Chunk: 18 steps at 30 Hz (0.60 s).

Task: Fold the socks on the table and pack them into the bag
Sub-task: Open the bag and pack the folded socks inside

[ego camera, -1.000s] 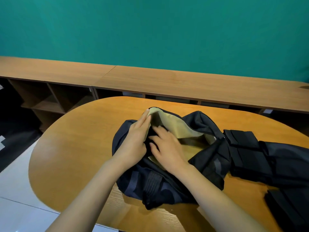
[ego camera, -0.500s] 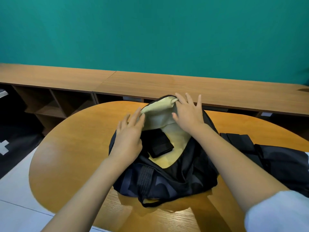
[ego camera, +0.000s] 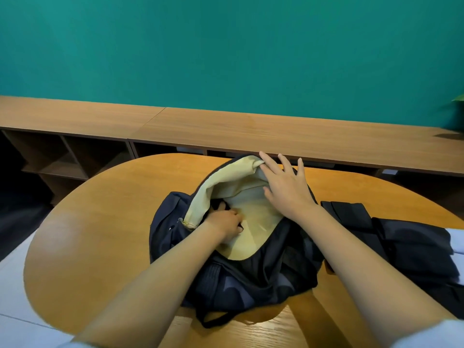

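Both hands are working at the dark bag (ego camera: 251,280), which is lying open in the middle of the round wooden table (ego camera: 105,222). Through the head camera I am seeing the left hand (ego camera: 223,222) reaching inside the pale lining, its fingertips hidden beside a black sock (ego camera: 218,205), so I cannot tell whether it is gripping. The right hand (ego camera: 286,190) is resting on the far rim, fingers spread straight. More dark socks (ego camera: 406,244) are lying just right of the bag.
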Motion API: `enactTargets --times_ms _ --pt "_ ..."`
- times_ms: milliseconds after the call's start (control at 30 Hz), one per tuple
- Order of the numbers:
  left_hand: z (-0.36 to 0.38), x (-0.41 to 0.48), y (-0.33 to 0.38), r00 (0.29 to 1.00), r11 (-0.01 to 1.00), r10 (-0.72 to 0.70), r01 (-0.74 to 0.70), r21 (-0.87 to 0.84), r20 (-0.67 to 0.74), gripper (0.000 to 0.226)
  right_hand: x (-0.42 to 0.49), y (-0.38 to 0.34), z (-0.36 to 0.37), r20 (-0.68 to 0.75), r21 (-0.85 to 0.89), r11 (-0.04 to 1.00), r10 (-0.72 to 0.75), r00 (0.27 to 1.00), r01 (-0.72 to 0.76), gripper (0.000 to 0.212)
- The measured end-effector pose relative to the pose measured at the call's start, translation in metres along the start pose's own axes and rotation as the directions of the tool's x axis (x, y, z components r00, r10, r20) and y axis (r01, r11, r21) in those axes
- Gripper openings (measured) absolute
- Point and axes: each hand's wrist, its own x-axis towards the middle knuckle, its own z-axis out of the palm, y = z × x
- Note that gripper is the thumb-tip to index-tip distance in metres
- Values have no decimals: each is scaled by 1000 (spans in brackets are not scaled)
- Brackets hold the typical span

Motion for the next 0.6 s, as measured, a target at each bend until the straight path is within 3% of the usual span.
enactTargets --times_ms 100,267,333,367,433,500,600 --pt "8 -10 -9 1000 1000 12 -13 -26 -12 49 0 -3 3 24 10 1000 -13 1000 12 52" --pt "9 -22 -7 998 985 49 -41 166 -46 48 -2 -6 0 51 68 997 -26 998 23 49" --pt "-5 -33 -1 967 963 145 -90 254 -208 43 -6 -3 -3 53 96 995 -40 998 35 49" --pt "-13 -39 2 908 950 227 -128 284 -351 39 -9 -1 -5 44 105 994 -42 998 37 50" --pt "-30 -56 2 699 931 338 -153 330 -629 31 -20 1 -9 17 117 993 -33 999 31 54" --pt "-39 -68 -9 559 958 273 -86 273 -783 23 -40 1 -10 -15 140 990 -22 1000 24 55" --pt "-34 -77 -35 535 996 71 13 93 -842 18 -86 -4 -1 -56 207 978 28 998 -16 48"
